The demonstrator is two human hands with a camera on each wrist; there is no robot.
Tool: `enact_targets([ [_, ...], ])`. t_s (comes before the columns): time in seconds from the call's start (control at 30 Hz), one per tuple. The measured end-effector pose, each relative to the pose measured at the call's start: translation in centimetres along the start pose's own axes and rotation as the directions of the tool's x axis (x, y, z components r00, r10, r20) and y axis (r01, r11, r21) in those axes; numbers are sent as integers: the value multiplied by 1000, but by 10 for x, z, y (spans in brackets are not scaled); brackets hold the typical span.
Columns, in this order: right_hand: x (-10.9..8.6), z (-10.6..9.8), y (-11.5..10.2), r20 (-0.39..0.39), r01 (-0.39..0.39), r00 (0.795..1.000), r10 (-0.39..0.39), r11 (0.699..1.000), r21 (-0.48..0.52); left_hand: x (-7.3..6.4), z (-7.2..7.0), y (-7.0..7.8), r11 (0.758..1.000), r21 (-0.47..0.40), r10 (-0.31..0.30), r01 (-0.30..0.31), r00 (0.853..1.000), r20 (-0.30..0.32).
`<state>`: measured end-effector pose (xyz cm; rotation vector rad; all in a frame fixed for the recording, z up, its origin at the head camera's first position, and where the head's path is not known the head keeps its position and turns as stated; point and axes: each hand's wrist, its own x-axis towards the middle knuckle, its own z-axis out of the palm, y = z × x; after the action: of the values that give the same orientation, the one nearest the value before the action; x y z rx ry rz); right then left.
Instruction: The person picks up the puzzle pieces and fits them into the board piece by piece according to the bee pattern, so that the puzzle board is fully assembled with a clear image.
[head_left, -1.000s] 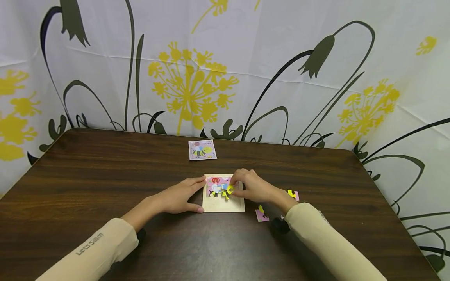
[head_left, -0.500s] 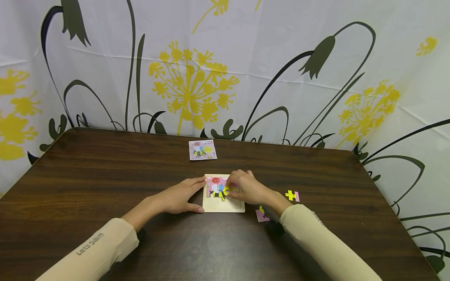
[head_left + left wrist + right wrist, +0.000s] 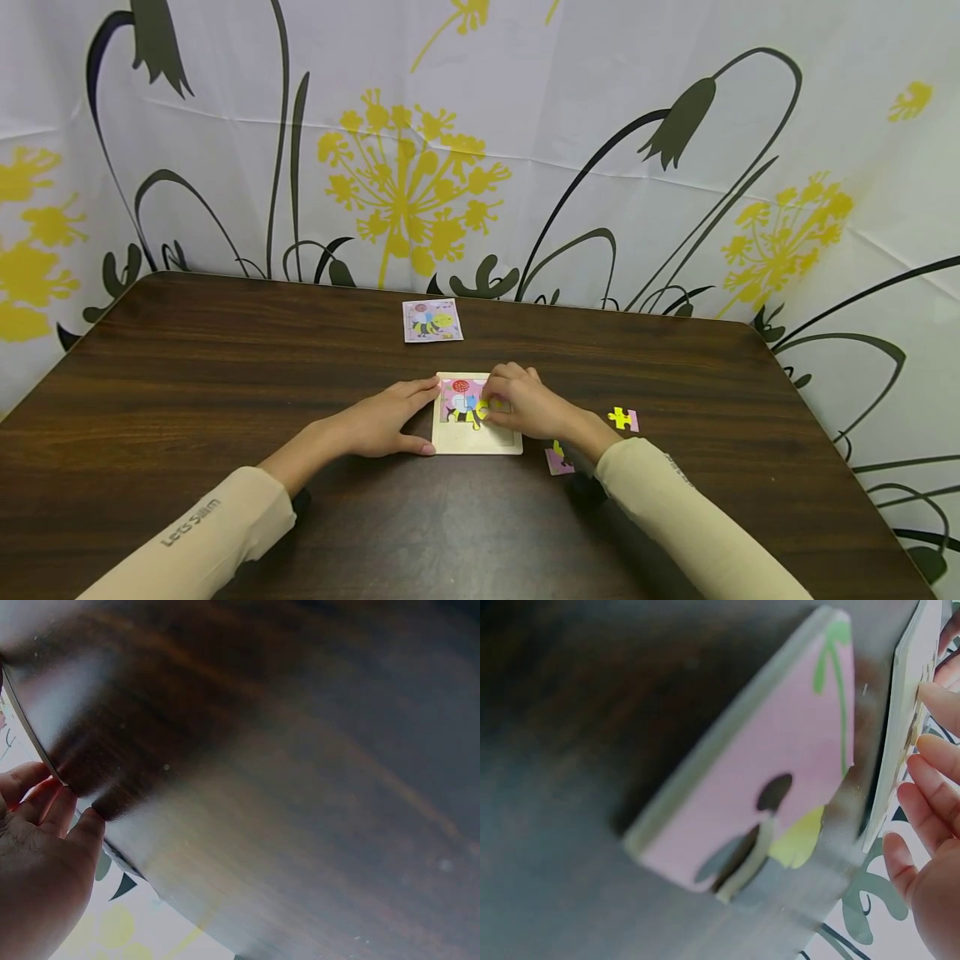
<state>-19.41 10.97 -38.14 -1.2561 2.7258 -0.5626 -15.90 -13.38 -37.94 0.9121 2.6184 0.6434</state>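
Observation:
A pale wooden puzzle tray (image 3: 477, 442) lies on the table, its upper part holding pink pieces with a bee picture (image 3: 461, 410). Along its left edge rests my left hand (image 3: 381, 419), fingers straight at the upper corner and thumb at the lower one. Over the tray's right side, my right hand (image 3: 528, 402) pinches a yellow-and-black puzzle piece (image 3: 482, 410) between thumb and fingers, beside the placed pieces. The fingers hide much of that piece. A pink corner piece (image 3: 780, 787) lies on the table just right of the tray, large in the right wrist view.
Another yellow and pink puzzle piece (image 3: 622, 418) lies farther right on the dark wooden table (image 3: 225, 350). Behind the tray sits a square picture card (image 3: 432, 320) of the bee. A flower-printed curtain (image 3: 585, 125) hangs along the table's far edge.
My right hand has shifted slightly left with the piece, which was tilted and now lines up closer to the placed pieces. In the last half second little moved; the left hand stayed put.

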Motion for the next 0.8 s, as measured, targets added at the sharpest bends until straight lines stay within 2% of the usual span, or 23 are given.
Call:
enact_targets([
  [0.8,-1,1,1,-17,45,999,-45,999,1,-2,-1,0,1000,-6,7,-7,1000,-2],
])
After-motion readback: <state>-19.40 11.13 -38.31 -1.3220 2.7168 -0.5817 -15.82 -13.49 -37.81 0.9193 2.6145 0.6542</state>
